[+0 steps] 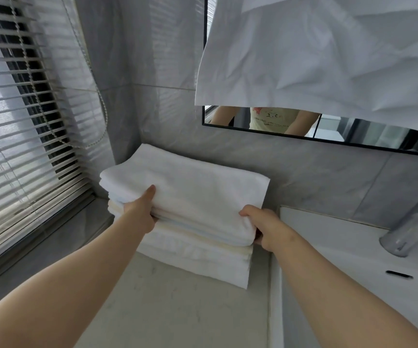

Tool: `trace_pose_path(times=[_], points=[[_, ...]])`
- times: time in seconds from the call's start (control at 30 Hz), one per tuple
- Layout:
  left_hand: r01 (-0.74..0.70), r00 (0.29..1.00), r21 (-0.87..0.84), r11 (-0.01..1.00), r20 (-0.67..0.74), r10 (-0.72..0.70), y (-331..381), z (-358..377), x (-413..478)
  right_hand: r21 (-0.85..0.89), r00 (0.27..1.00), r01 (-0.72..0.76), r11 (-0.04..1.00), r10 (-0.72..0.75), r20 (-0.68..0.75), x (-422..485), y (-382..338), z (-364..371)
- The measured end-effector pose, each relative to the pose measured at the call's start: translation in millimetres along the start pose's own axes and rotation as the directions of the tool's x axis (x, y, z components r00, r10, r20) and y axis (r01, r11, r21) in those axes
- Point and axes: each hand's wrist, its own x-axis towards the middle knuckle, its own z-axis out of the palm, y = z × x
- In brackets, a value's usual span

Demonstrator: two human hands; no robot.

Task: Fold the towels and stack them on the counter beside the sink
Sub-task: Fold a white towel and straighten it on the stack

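1. Pale slatted window blind (22, 121), far left, slats partly open; its beaded white cord (101, 101) hangs in a loop against the grey marble-tile wall (152, 71).
2. Grey window sill (52, 234) below the blind, level with the pale stone counter (177, 310).
3. Left hand (141, 209): thumb on top of the folded white terry towel (190, 187), fingers hidden beneath its near left edge, clamped on it.
4. The folded white terry towel sits uppermost on the stack of folded white and cream towels (198, 254), which stands on the counter in the corner, against the wall and just left of the sink.
5. Right hand (265, 224): curled round the towel's near right corner, well apart from the left hand.
6. Creased white cloth (316, 59), hanging at upper right, covers most of the black-framed mirror (353, 131); the uncovered strip reflects a pale yellow shirt and two forearms.
7. White ceramic sink (353, 259), its rim touching the counter's right edge.
8. Chrome faucet (414, 227), far right, cut off by the frame edge.
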Motion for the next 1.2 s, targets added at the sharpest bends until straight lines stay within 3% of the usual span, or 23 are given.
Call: trace_pose_path(times=[0.37, 0.53, 0.77, 1.03, 1.2], points=[[0.113, 0.984, 0.034, 0.993, 0.136, -0.116, -10, 15, -24, 0.017, 0.945, 0.322, 0.947, -0.32, -0.068, -3, -34, 8], [0.069, 0.996, 0.08, 0.994, 0.046, -0.073, -19, 15, -28, 0.021, 0.99, 0.133, 0.991, -0.131, -0.049, 1, -3, 0], [0.033, 0.999, 0.096, 0.995, 0.014, -0.035, -21, 17, -41, 0.012, 0.999, 0.005, 1.0, -0.005, -0.032, -2, 0, -8], [0.056, 0.998, 0.046, 0.997, 0.026, -0.057, -18, 19, -40, 0.118, 0.995, 0.045, 0.992, -0.034, -0.094, -6, -12, -6], [0.094, 0.993, -0.015, 0.995, -0.072, -0.095, -24, 28, -44, 0.114, 0.998, 0.017, 0.993, -0.01, -0.06, -13, 8, -10]])
